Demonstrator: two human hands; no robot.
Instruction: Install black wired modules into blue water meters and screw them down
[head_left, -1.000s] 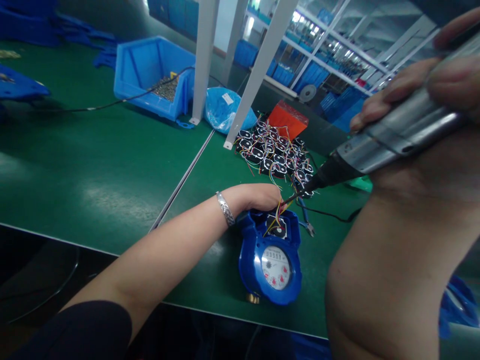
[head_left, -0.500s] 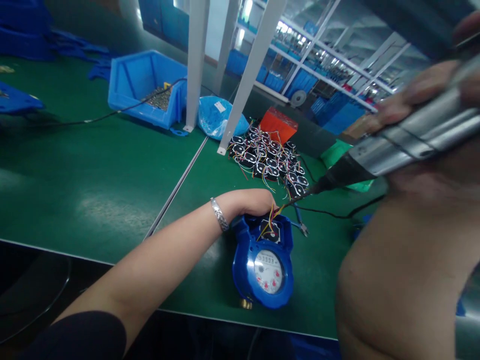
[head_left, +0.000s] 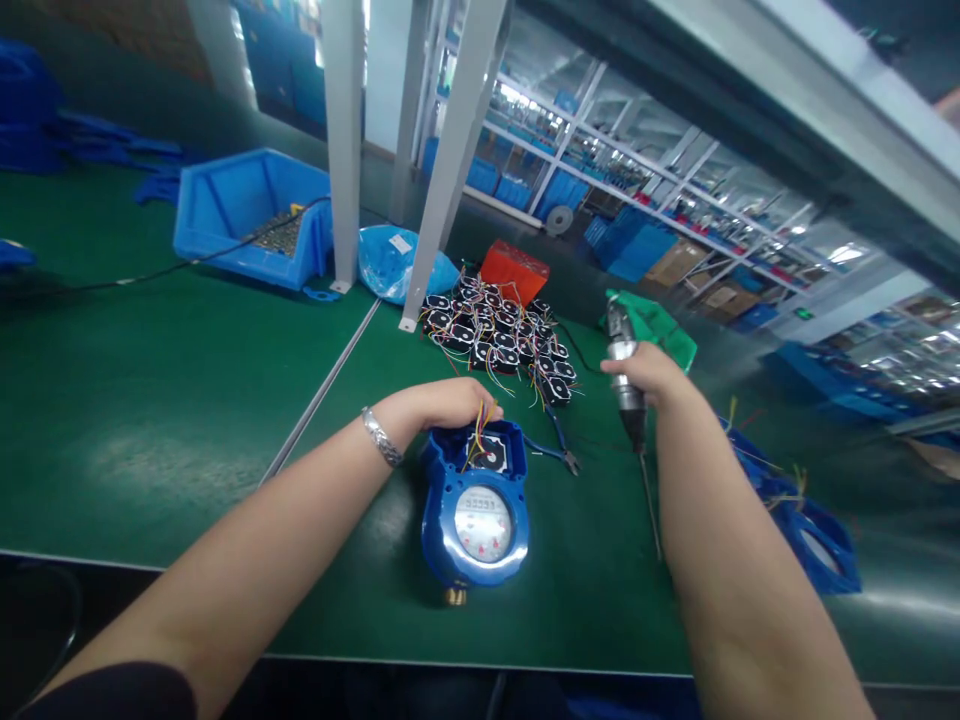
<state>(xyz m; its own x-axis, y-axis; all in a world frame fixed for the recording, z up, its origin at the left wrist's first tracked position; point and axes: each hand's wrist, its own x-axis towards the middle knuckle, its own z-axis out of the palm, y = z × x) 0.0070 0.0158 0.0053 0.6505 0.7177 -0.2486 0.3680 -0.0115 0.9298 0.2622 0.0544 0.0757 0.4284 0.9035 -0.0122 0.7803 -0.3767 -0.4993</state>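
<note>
A blue water meter with a round dial lies on the green bench in front of me. In the open compartment at its back sits a black module with yellow and red wires rising from it. Curled over the back edge of the meter is my left hand, its fingertips beside the wires and partly hidden. My right hand is closed round a silver electric screwdriver, held to the right of the meter with its long bit pointing down, apart from the meter.
Pliers lie just behind the meter. Beyond them are several wired black modules, a red box and a blue bag. A blue bin of small metal parts stands left; more blue housings lie right. Grey posts rise behind.
The screwdriver in my right hand has moved away from the meter and my face, down to the right, its bit now pointing down. My left hand stays at the meter. The view has shifted.
</note>
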